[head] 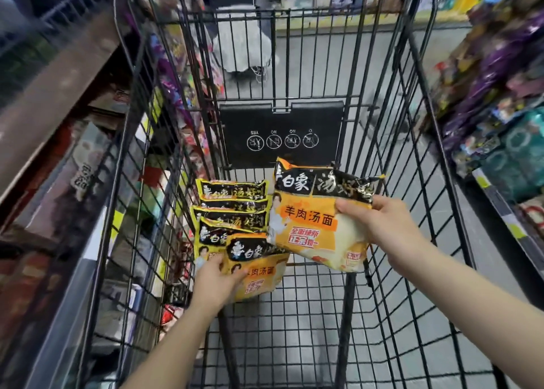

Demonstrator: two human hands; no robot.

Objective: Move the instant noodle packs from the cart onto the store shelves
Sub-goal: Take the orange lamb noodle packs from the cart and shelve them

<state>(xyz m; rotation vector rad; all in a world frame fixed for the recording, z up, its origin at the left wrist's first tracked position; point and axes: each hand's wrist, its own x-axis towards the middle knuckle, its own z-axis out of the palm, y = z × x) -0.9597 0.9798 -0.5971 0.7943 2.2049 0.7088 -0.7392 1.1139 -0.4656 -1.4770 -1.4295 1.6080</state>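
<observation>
Inside the black wire cart (pixel 391 285), a row of several yellow-and-black instant noodle packs (pixel 232 209) leans along the left side of the floor. My left hand (pixel 216 285) grips the nearest pack (pixel 256 266) at its left edge, low in the cart. My right hand (pixel 385 226) holds another noodle pack (pixel 318 217) by its right edge, lifted above the cart floor and facing me.
Store shelves (pixel 59 159) with boxed goods run along the left of the cart. Shelves of purple and teal bags (pixel 500 100) line the right. A black child-seat flap (pixel 281 135) hangs at the cart's far end. A person's legs (pixel 244 35) stand beyond it.
</observation>
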